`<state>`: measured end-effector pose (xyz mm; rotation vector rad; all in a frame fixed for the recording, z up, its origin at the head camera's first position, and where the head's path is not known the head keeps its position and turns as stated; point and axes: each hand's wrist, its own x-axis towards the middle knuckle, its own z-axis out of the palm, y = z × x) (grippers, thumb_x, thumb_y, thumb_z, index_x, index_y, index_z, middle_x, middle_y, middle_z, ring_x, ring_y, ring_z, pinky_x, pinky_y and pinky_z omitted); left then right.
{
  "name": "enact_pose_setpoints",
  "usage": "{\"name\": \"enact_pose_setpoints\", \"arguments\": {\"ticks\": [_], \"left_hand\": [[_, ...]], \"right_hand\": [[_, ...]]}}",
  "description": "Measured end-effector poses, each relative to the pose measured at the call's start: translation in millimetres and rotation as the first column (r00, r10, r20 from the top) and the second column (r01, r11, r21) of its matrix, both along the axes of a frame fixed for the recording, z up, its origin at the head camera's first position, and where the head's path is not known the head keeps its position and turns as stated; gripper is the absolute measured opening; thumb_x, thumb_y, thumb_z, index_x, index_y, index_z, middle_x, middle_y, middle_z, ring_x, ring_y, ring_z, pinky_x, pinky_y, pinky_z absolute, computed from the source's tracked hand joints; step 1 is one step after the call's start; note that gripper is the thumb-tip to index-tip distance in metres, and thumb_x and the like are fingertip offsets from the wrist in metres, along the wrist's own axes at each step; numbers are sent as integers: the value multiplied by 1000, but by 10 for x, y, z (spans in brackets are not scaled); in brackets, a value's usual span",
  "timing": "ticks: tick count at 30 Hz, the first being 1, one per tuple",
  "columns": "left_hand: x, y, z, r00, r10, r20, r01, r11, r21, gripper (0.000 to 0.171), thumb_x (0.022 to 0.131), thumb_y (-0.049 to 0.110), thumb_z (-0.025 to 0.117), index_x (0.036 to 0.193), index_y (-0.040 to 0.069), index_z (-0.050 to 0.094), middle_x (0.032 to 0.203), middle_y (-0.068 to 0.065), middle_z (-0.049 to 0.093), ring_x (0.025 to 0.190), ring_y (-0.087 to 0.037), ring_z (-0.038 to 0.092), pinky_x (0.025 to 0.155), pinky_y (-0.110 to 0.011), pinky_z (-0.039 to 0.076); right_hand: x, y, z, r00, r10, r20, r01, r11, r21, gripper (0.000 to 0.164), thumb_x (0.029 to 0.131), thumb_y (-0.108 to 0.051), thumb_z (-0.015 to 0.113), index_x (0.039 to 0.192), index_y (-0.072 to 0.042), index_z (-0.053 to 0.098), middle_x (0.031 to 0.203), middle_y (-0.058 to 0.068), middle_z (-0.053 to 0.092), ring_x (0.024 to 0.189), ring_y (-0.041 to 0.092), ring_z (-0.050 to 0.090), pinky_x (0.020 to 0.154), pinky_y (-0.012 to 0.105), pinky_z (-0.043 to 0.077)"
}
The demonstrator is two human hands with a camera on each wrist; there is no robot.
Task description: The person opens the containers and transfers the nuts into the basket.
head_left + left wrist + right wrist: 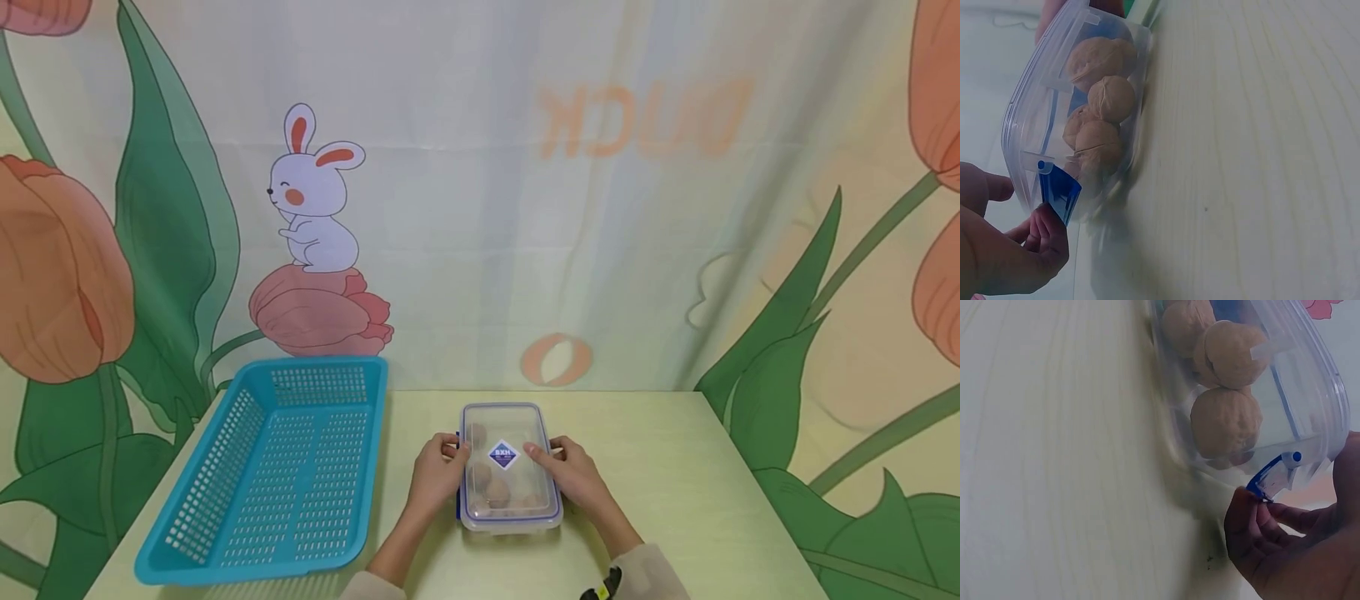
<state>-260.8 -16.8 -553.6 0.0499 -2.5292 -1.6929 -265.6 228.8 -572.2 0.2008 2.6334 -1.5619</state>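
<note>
A clear plastic food container [517, 421] with a blue-edged lid and a diamond label stands on the table. Several walnuts [1112, 99] show through its side. On its left, my left hand [437, 473] has the thumb at the lid's edge and curled fingers against a blue latch [1060, 192], which is swung outward. Across from it my right hand [579, 477] lays its thumb on the lid, while its fingertips pinch the other blue latch [1267, 477], also angled away from the wall.
To the left on the pale wooden table [660, 467] sits a blue perforated plastic basket [375, 467]. A printed curtain [465, 208] with tulips and a rabbit hangs behind the table's back edge.
</note>
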Motion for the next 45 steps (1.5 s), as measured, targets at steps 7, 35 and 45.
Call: {"name": "enact_pose_setpoints", "arguments": {"ticks": [7, 35, 45], "left_hand": [[16, -1, 9, 1000, -7, 18, 7, 1000, 3, 39, 101, 22, 72, 126, -8, 65, 98, -11, 65, 86, -23, 64, 68, -33, 54], [2, 21, 35, 998, -33, 53, 31, 999, 37, 39, 99, 18, 74, 125, -7, 62, 96, -11, 62, 85, -23, 62, 68, -34, 52], [5, 18, 40, 998, -34, 53, 31, 998, 45, 37, 99, 17, 74, 124, -7, 62, 97, -12, 62, 84, -22, 61, 67, -33, 51]], "right_hand": [[53, -8, 111, 993, -18, -115, 34, 990, 137, 72, 95, -58, 74, 129, 4, 61, 92, 10, 63, 74, 20, 60, 61, 33, 51], [198, -23, 332, 998, 25, -58, -24, 999, 22, 33, 102, -17, 73, 124, 3, 60, 90, 11, 55, 67, 20, 54, 57, 37, 55], [206, -28, 328, 998, 29, -60, -28, 1000, 9, 32, 102, -18, 73, 123, 2, 60, 90, 11, 55, 69, 20, 54, 58, 39, 56]]}}
